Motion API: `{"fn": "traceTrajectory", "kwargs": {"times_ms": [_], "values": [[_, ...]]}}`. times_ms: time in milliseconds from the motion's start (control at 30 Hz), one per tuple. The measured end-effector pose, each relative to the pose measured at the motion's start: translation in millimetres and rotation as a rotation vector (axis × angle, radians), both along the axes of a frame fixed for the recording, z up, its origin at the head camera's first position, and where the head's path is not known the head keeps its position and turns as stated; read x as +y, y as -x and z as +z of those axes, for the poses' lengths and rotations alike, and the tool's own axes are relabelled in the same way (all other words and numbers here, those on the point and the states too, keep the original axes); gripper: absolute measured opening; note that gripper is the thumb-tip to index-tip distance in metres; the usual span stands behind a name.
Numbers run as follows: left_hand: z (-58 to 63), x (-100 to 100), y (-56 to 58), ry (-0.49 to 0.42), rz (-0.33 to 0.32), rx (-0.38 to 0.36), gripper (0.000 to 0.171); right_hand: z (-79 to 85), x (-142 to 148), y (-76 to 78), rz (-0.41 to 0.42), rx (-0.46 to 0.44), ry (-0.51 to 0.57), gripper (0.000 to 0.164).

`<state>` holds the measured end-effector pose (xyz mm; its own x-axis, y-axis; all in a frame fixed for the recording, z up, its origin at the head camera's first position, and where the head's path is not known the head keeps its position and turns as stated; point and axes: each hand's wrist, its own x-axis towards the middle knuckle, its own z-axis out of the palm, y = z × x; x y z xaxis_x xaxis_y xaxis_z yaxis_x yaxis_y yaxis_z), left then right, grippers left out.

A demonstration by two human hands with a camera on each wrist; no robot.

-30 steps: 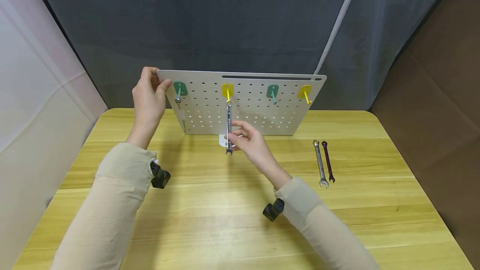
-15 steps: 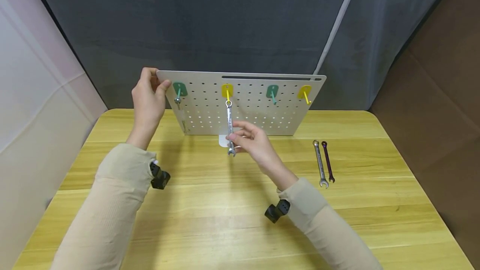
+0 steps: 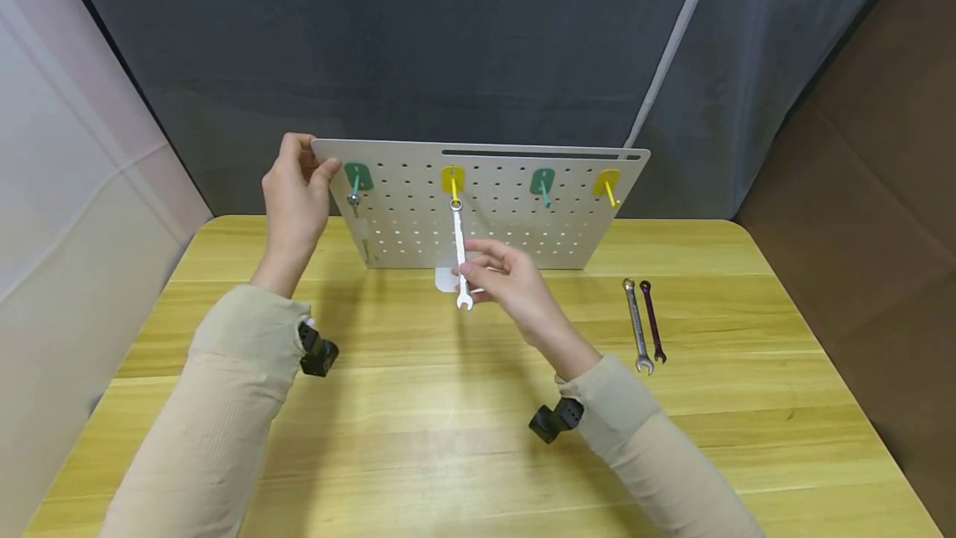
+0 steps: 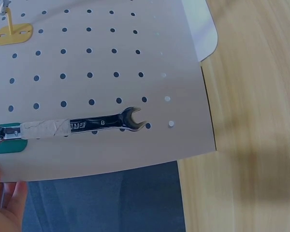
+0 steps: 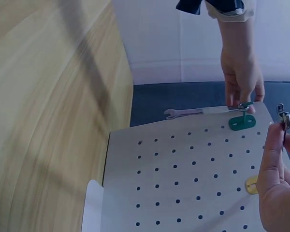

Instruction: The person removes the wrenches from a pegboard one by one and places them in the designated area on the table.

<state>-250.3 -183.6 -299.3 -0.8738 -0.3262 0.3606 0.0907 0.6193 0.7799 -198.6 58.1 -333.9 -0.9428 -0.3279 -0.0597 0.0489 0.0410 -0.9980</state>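
A silver combination wrench (image 3: 460, 251) is pinched between the thumb and fingers of my right hand (image 3: 515, 289). Its ring end is at the tip of the second hook from the left, a yellow one (image 3: 452, 180); whether the ring is threaded on it I cannot tell. My left hand (image 3: 291, 202) grips the upper left corner of a white pegboard (image 3: 493, 231), thumb in front. Beside that hand, another combination wrench (image 4: 101, 122), wrapped partly in pale tape, hangs from a green hook (image 5: 242, 122).
Farther right on the board are a green hook (image 3: 543, 183) and a yellow hook (image 3: 607, 184). To the right on the wooden table (image 3: 418, 455) lie a silver wrench (image 3: 638, 326) and a dark purple wrench (image 3: 653, 322). A dark curtain (image 3: 448, 40) stands behind the board.
My right hand has shifted slightly right, swinging the wrench's lower end that way and turning its broad face toward the head camera. My left hand stays on the board's corner.
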Motion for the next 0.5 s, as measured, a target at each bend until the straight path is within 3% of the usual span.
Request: {"fn": "traceTrajectory", "kwargs": {"times_ms": [500], "values": [[0.0,0.6,-0.1,-0.005,0.002,-0.002,0.032,4.1,-1.0,0.0,0.015,-0.002,0.026,0.042]]}}
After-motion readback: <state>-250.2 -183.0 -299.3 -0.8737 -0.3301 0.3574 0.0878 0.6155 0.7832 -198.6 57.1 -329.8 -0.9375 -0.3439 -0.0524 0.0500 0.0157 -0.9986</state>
